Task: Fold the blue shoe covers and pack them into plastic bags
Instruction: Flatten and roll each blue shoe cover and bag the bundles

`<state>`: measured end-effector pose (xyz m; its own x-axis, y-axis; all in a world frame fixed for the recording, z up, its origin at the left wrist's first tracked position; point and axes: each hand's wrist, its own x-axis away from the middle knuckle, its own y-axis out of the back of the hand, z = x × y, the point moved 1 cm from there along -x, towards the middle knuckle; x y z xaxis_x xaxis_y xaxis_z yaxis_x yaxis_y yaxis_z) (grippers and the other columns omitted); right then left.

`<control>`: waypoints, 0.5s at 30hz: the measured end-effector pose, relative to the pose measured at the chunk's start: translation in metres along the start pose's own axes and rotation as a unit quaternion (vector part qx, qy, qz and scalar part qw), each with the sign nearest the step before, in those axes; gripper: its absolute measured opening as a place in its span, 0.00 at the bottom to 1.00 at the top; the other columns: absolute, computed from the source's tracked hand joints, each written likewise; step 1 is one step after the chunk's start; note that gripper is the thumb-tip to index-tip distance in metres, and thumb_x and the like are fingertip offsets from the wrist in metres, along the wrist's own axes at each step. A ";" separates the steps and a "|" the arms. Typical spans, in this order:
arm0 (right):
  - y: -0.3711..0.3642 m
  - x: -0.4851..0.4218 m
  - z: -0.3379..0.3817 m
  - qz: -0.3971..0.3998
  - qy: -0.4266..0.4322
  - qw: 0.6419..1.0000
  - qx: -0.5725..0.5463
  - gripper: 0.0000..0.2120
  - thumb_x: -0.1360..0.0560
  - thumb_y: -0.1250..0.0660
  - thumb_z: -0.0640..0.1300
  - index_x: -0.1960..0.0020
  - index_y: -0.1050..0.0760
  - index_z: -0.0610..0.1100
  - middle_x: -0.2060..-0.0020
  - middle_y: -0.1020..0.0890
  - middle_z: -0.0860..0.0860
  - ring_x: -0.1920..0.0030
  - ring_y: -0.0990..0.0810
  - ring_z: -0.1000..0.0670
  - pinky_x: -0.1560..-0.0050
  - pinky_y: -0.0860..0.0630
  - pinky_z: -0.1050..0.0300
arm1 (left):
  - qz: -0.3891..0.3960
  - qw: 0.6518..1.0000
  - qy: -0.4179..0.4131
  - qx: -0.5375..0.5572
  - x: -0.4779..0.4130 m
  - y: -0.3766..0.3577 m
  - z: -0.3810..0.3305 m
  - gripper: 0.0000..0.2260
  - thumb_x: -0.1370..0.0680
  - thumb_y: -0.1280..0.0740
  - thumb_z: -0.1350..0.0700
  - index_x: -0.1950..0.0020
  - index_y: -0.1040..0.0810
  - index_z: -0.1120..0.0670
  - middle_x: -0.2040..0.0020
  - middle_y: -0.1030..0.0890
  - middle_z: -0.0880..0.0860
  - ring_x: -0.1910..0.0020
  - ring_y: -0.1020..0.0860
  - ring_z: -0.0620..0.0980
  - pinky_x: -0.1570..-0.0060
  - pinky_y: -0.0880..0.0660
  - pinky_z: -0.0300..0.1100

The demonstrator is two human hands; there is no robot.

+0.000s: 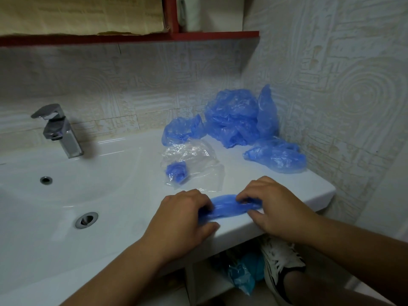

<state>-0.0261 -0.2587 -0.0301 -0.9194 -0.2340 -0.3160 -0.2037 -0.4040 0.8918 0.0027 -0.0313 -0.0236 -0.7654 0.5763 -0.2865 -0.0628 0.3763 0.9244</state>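
A flattened blue shoe cover (227, 207) lies stretched along the front edge of the white counter (304, 186). My left hand (183, 219) grips its left end with curled fingers. My right hand (273, 206) pinches its right end. Just behind lies a clear plastic bag (198, 160) with a small rolled blue shoe cover (176, 171) inside. A heap of crumpled blue shoe covers (234, 118) sits in the back corner. One loose cover (181, 131) lies to the heap's left, another (276, 157) to its right.
The sink basin (55, 195) with drain (86, 219) and chrome tap (59, 129) fills the left. A tiled wall closes the right side. A red shelf (198, 36) hangs above. Below the counter are a shoe (280, 270) and more blue plastic (242, 277).
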 end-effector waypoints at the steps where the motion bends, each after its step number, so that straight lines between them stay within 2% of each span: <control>1: 0.000 -0.001 -0.003 -0.004 -0.027 0.999 -0.024 0.15 0.29 0.26 0.43 0.45 0.20 0.57 0.53 0.22 0.64 0.48 0.28 0.61 0.48 0.33 0.69 | 0.000 1.000 0.004 0.001 -0.001 0.000 0.001 0.15 0.27 0.31 0.40 0.44 0.21 0.43 0.48 0.21 0.41 0.50 0.24 0.42 0.44 0.28 0.42; 6: 0.002 -0.004 -0.012 -0.009 -0.101 0.992 -0.073 0.10 0.30 0.24 0.48 0.53 0.19 0.62 0.53 0.20 0.61 0.51 0.23 0.63 0.50 0.33 0.73 | -0.033 0.999 0.039 0.002 -0.001 -0.004 0.007 0.09 0.24 0.32 0.44 0.48 0.16 0.45 0.54 0.22 0.43 0.52 0.25 0.47 0.49 0.27 0.45; 9: 0.000 -0.010 -0.011 -0.013 -0.130 0.985 -0.109 0.06 0.27 0.26 0.48 0.54 0.18 0.60 0.58 0.19 0.66 0.54 0.23 0.66 0.55 0.33 0.74 | -0.011 0.991 0.116 0.059 -0.006 -0.005 0.012 0.07 0.22 0.33 0.49 0.52 0.15 0.47 0.58 0.21 0.43 0.55 0.23 0.46 0.53 0.27 0.43; 12: -0.005 -0.018 -0.010 -0.019 -0.160 0.981 -0.108 0.05 0.25 0.30 0.48 0.51 0.17 0.56 0.57 0.18 0.63 0.55 0.23 0.65 0.58 0.34 0.75 | 0.006 0.980 0.184 0.081 -0.014 -0.006 0.017 0.08 0.22 0.33 0.51 0.61 0.20 0.46 0.62 0.19 0.45 0.59 0.22 0.47 0.57 0.26 0.41; 15: -0.012 -0.024 -0.006 -0.028 -0.173 0.982 -0.065 0.06 0.23 0.32 0.48 0.51 0.17 0.53 0.55 0.17 0.59 0.55 0.22 0.60 0.56 0.31 0.70 | -0.005 0.977 0.210 0.046 -0.020 -0.009 0.021 0.08 0.23 0.33 0.50 0.62 0.24 0.47 0.59 0.19 0.47 0.58 0.22 0.50 0.57 0.26 0.43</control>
<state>0.0001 -0.2540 -0.0349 -0.9719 0.0971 -0.2144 -0.2331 -0.5218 0.8206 0.0317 -0.0311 -0.0313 -0.9616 0.2310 -0.1481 -0.0278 0.4549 0.8901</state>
